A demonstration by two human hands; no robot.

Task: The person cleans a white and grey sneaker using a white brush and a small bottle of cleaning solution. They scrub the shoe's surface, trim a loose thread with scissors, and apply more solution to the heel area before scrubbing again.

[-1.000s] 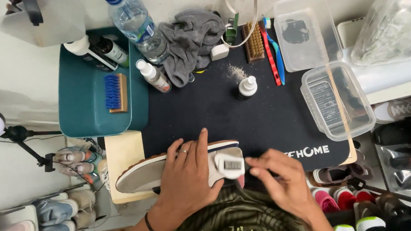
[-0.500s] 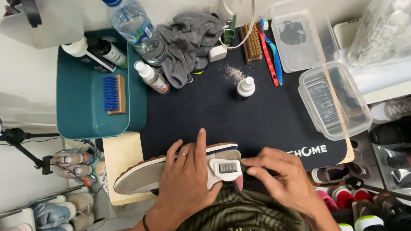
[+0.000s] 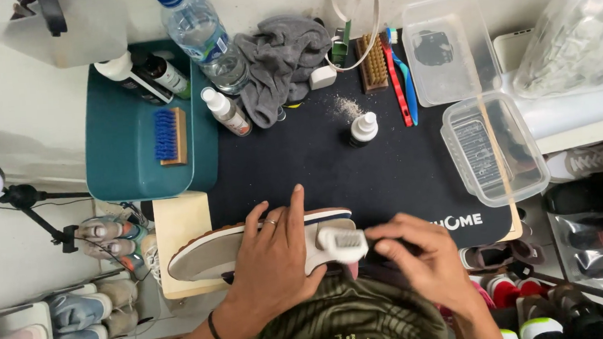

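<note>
Black mat [image 3: 330, 167] – L hand [image 3: 276, 260] on shoe [image 3: 208, 254], R hand [image 3: 421, 260] w/ white brush [image 3: 342, 241]

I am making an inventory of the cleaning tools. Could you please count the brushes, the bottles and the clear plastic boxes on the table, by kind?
Brushes: 5, namely blue-bristled wooden brush, tan-bristled wooden brush, red toothbrush, blue toothbrush, white brush in the right hand.
Bottles: 5, namely clear water bottle, white spray bottle, small dropper bottle, two dark bottles.
Clear plastic boxes: 2.
Total: 12
</note>
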